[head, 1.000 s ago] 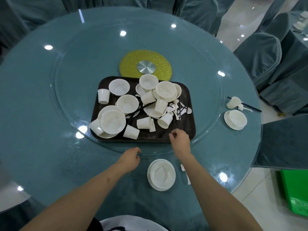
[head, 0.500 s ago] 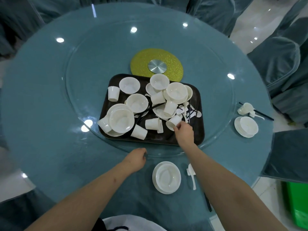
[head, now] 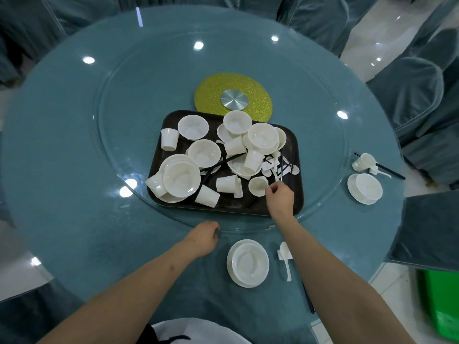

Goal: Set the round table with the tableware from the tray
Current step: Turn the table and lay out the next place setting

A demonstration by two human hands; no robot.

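Note:
A dark tray (head: 295,202) on the glass turntable (head: 119,150) holds several white bowls, plates, cups, spoons and black chopsticks in a jumble. My right hand (head: 279,197) reaches into the tray's near right part, and its fingertips pinch the rim of a small white cup (head: 257,186) lying on its side. My left hand (head: 202,238) rests on the table at the turntable's near rim, fingers loosely curled and holding nothing. In front of me stands a white bowl on a plate (head: 248,263), with a white spoon (head: 285,256) to its right and black chopsticks (head: 308,300) partly under my right arm.
At the right edge of the round table (head: 62,219) is a set place: bowl on plate (head: 365,187), cup (head: 363,161), spoon and chopsticks. A gold disc with a metal hub (head: 233,100) lies beyond the tray. Covered chairs (head: 409,90) ring the table. A green bin (head: 444,301) stands at lower right.
My right hand has moved from the tray's near edge forward to the small cup and closed its fingertips on the rim. My left hand has stayed at the turntable rim.

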